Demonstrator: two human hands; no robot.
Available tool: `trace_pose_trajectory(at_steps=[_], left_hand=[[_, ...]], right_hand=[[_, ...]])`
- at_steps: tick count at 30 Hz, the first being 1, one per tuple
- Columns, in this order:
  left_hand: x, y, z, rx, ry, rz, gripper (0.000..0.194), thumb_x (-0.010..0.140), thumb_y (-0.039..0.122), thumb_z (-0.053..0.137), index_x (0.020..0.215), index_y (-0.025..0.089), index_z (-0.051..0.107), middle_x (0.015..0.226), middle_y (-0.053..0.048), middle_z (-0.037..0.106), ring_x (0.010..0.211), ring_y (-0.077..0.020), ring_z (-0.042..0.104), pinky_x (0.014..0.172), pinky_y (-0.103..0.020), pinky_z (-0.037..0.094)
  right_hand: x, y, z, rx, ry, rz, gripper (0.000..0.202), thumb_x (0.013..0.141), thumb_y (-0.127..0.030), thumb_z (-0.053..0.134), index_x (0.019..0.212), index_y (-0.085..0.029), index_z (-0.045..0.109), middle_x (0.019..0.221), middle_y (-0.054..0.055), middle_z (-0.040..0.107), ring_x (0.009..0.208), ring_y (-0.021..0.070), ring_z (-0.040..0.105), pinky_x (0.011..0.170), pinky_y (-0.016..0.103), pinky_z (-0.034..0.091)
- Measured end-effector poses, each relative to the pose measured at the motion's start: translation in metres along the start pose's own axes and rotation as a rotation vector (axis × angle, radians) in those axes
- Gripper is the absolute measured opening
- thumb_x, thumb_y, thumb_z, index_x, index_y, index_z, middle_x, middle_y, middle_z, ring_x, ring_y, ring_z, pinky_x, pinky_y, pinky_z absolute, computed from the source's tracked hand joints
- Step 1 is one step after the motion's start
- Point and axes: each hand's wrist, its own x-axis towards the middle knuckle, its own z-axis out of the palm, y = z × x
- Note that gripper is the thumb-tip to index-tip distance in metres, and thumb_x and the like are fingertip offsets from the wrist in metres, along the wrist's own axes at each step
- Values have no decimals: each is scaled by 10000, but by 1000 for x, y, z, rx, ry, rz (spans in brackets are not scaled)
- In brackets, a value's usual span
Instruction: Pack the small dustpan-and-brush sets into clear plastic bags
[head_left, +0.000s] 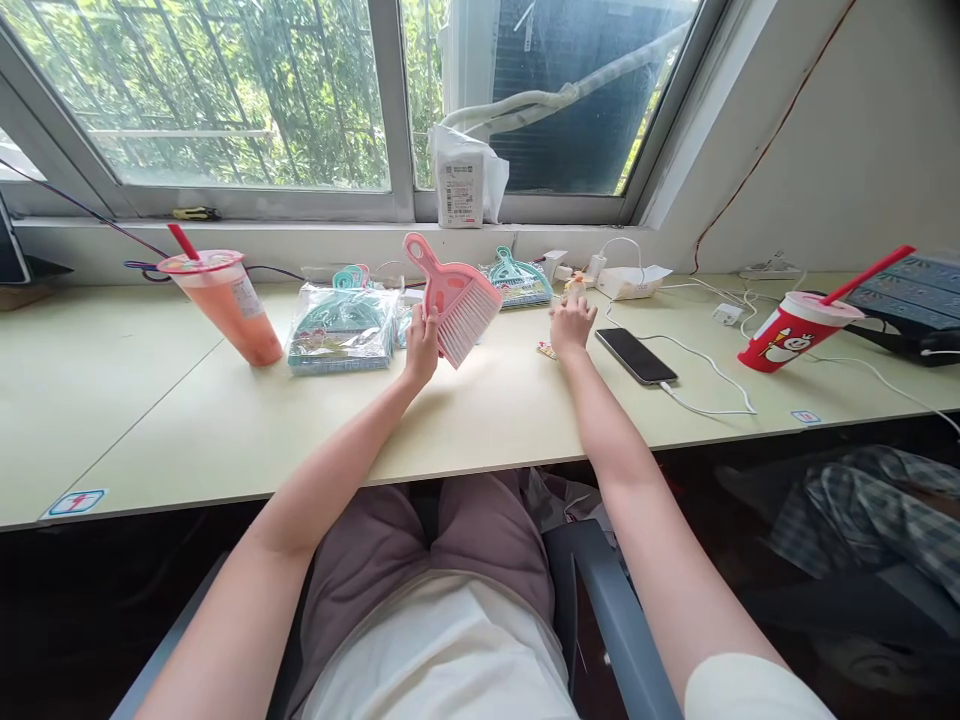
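Note:
A pink dustpan with its small brush (pixel 454 292) is held up above the desk, handle upward and white bristles facing down to the right. My left hand (pixel 423 345) is closed around its left edge. My right hand (pixel 574 326) is at the back of the desk, fingers curled and pointing away from me. A small orange-and-white thing (pixel 576 285) shows just beyond those fingertips; its kind is unclear, and the hand hides the grip. Beside the right wrist lies a small colourful packet (pixel 547 350), partly covered.
Bagged green dustpan sets (pixel 345 325) (pixel 517 278) lie along the back. A pink drink cup (pixel 229 305) leans at left, a red cup (pixel 791 332) at right. A phone (pixel 636 356) with a white cable lies right of my right forearm. A white box (pixel 460 190) stands on the sill.

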Motion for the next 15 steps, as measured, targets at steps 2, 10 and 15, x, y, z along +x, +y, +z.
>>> trace_pose_trajectory(at_steps=[2, 10, 15], left_hand=[[-2, -1, 0, 72, 22, 80, 461, 999, 627, 355, 1035, 218, 565, 760, -35, 550, 671, -177, 551, 677, -325, 477], [-16, 4, -9, 209, -180, 266, 589, 958, 677, 381, 1296, 216, 523, 817, -65, 627, 733, -235, 642, 731, -326, 453], [-17, 12, -5, 268, -231, 285, 623, 978, 670, 290, 1257, 185, 562, 845, -111, 662, 762, -266, 658, 773, -374, 472]], right_hand=[[-5, -17, -10, 168, 60, -162, 372, 1033, -247, 356, 1169, -183, 696, 1239, 170, 613, 1197, 311, 512, 1014, 505, 416], [-52, -124, -43, 732, -22, -370, 455, 992, -507, 475, 1402, -311, 515, 1416, 126, 494, 1388, 344, 413, 1141, 561, 387], [-43, -118, -44, 899, -86, -242, 392, 892, -555, 636, 1178, -288, 629, 1253, 110, 533, 1257, 329, 504, 1043, 496, 493]])
